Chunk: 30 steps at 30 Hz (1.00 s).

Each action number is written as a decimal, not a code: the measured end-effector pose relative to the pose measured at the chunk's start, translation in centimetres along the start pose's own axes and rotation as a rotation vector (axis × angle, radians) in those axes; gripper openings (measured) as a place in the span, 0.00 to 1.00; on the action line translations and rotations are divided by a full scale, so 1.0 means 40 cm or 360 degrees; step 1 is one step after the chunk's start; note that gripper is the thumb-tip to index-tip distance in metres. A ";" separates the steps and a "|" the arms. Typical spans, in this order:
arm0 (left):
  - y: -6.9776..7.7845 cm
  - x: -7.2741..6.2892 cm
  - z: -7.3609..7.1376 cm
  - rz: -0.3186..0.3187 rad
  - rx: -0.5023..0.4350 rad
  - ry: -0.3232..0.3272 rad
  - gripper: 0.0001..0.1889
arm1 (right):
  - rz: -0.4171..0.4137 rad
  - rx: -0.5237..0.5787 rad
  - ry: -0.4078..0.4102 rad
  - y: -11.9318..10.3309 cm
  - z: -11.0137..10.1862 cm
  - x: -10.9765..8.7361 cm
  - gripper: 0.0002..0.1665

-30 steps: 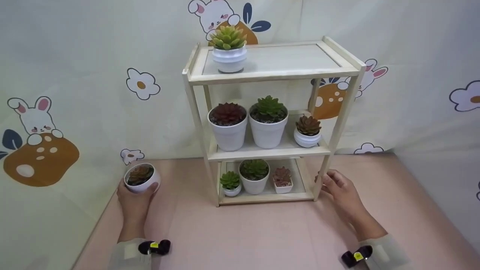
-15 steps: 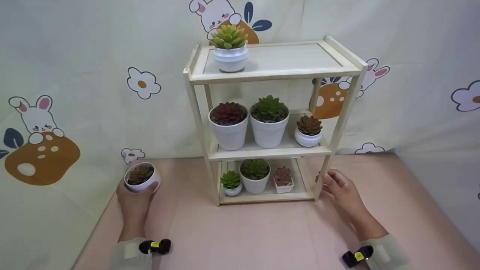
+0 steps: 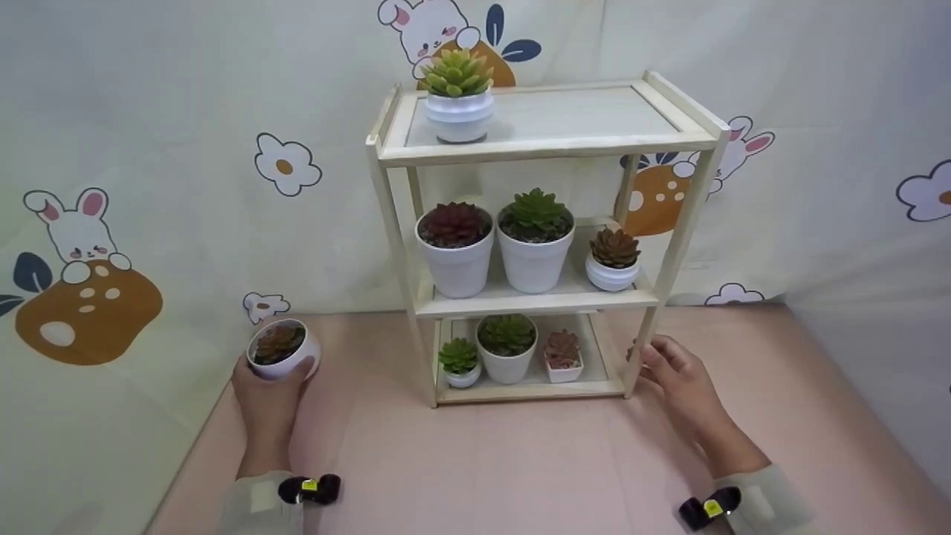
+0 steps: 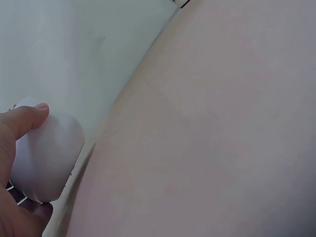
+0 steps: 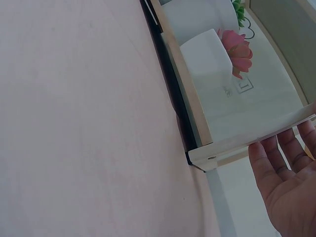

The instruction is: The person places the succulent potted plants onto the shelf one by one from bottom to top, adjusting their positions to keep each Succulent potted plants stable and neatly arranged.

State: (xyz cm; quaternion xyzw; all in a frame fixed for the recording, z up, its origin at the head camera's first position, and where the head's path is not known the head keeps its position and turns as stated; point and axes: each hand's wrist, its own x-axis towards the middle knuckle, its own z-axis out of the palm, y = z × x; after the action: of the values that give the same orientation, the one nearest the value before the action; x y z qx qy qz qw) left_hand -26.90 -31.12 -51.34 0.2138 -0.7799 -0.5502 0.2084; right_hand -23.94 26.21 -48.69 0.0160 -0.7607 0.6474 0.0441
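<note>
In the head view, my left hand (image 3: pixel 267 401) holds a round white pot (image 3: pixel 276 369) with a reddish-brown succulent in it, at the table's left side. The left wrist view shows the pot (image 4: pixel 49 153) tilted between thumb and fingers, its plant mostly hidden. To the right of the three-tier wooden shelf (image 3: pixel 587 115), my right hand (image 3: pixel 683 379) grips the lower front post, one fingertip showing past its inner side. In the right wrist view, fingertips (image 5: pixel 256 150) lie along the shelf's edge, near a pink succulent (image 5: pixel 238 52) in a square white pot.
A yellow-green succulent (image 3: pixel 458 115) stands at the top shelf's left. Three potted plants, including a dark red one (image 3: pixel 455 260), line the middle shelf. The bottom tier holds three more, with a green one (image 3: pixel 508 364) in the middle. A rabbit-print cloth (image 3: pixel 178 96) hangs behind the pink tabletop (image 3: pixel 475 461).
</note>
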 end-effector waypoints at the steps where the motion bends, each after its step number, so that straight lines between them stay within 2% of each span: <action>1: 0.002 -0.002 0.000 0.0016 -0.0001 0.0002 0.57 | -0.0005 0.0004 0.0000 0.000 0.000 0.000 0.28; 6: 0.011 -0.011 -0.002 0.0073 0.0006 0.0004 0.56 | -0.0022 -0.0007 -0.0005 -0.002 -0.001 0.000 0.28; 18: 0.030 -0.033 -0.004 0.0046 0.0004 -0.0028 0.58 | -0.0001 -0.0009 -0.0014 -0.004 0.000 0.001 0.31; 30: 0.054 -0.057 -0.006 0.0079 0.0036 -0.0106 0.57 | 0.0028 -0.0059 -0.0030 0.000 -0.004 -0.001 0.31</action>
State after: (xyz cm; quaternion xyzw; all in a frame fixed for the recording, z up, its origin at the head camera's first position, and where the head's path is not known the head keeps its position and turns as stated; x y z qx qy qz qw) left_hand -25.13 -29.37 -49.41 0.1784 -0.7976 -0.5428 0.1934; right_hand -23.89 26.37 -48.67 0.0147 -0.7731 0.6333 0.0315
